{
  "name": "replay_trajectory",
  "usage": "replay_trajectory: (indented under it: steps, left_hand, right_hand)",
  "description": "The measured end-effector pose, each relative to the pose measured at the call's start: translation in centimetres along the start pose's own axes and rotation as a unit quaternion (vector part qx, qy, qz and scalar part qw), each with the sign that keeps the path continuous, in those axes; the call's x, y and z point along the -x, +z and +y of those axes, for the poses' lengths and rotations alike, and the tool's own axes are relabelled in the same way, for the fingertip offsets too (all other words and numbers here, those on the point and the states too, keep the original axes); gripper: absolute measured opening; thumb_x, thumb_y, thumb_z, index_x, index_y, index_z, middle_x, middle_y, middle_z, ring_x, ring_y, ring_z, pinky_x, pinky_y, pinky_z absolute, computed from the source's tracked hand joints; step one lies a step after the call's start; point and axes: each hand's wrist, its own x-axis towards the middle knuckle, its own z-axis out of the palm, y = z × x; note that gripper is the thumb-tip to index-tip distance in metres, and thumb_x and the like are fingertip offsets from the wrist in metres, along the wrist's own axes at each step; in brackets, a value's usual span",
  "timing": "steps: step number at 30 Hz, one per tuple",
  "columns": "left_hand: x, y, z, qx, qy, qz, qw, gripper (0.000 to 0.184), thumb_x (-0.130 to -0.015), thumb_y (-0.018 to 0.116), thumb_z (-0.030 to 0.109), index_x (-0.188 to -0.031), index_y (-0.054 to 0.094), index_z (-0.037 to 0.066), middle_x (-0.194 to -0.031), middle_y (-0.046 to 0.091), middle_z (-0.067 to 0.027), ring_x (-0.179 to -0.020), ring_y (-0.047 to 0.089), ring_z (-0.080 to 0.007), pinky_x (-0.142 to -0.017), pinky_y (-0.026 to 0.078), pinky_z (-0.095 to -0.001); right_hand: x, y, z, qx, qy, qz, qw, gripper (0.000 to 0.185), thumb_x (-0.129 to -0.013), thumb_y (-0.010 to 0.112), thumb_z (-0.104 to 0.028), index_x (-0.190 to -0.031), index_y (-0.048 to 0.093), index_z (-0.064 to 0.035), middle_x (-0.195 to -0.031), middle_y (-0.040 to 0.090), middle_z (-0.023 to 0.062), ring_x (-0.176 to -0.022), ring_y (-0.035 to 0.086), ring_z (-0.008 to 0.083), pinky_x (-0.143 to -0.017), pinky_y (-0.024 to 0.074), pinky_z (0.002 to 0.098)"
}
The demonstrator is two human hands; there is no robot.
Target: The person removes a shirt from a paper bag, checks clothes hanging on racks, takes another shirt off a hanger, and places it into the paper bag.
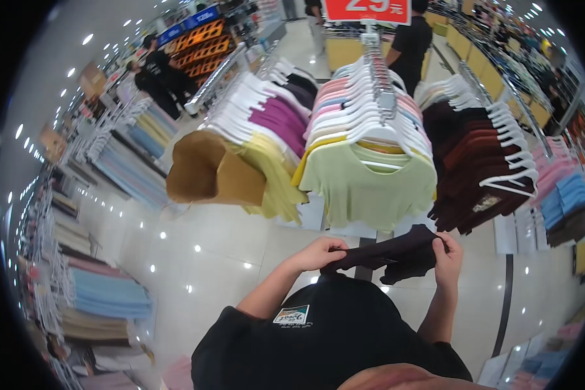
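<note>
Stretched between my two hands in front of my body is a dark, nearly black knitted garment (pixel 406 255); its exact kind I cannot make out. My left hand (pixel 322 253) grips one end of it, thumb over the cloth. At the other end, my right hand (pixel 447 257) is closed on the fabric. Just beyond the garment hangs a light green shirt (pixel 370 179) on a white hanger, first in a row of tops. A brown paper bag (pixel 218 172) hangs at the front of the rack to the left, beside a yellow-green top (pixel 273 172).
Dark red and black tops (pixel 481 162) hang on the right rack, with a bare white hanger (pixel 510 184) at its front. A red price sign (pixel 368 10) stands above the middle rack. Several people in dark clothes are farther back. More clothing racks line the left side.
</note>
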Motion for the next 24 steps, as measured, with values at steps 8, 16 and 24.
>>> replay_trajectory:
  steps: [8,16,24]
  left_hand:
    - [-3.4,-0.3,-0.3,0.014,0.025,-0.016,0.999,0.012,-0.101,0.058,0.013,-0.102,0.064,0.003,-0.081,0.063,0.0027,-0.071,0.056,-0.0046,-0.061,0.044,-0.0234]
    - [-5.1,0.2,1.5,-0.084,-0.004,-0.153,0.985,0.012,-0.098,0.066,0.016,-0.100,0.066,0.004,-0.076,0.061,0.0040,-0.067,0.053,-0.0047,-0.058,0.043,-0.0242]
    - [-6.9,1.3,2.5,-0.385,0.069,-0.069,0.918,0.019,-0.082,0.066,0.012,-0.100,0.068,0.005,-0.076,0.067,-0.0114,-0.071,0.066,-0.0250,-0.067,0.050,-0.0372]
  right_hand:
    - [0.4,-0.9,-0.5,0.005,-0.013,0.047,0.999,0.018,-0.097,0.068,-0.011,-0.105,0.069,0.0051,-0.089,0.067,0.0010,-0.082,0.059,0.0071,-0.076,0.0469,0.0220]
    - [2.2,-2.3,-1.8,0.031,-0.033,0.089,0.995,0.017,-0.098,0.066,-0.011,-0.104,0.069,0.0047,-0.088,0.068,0.0013,-0.079,0.059,0.0074,-0.075,0.0479,0.0226]
    - [4.6,-2.9,-3.0,0.034,-0.027,0.130,0.991,0.019,-0.099,0.064,-0.014,-0.101,0.068,0.0044,-0.087,0.065,0.0003,-0.081,0.056,0.0079,-0.077,0.0453,0.0235]
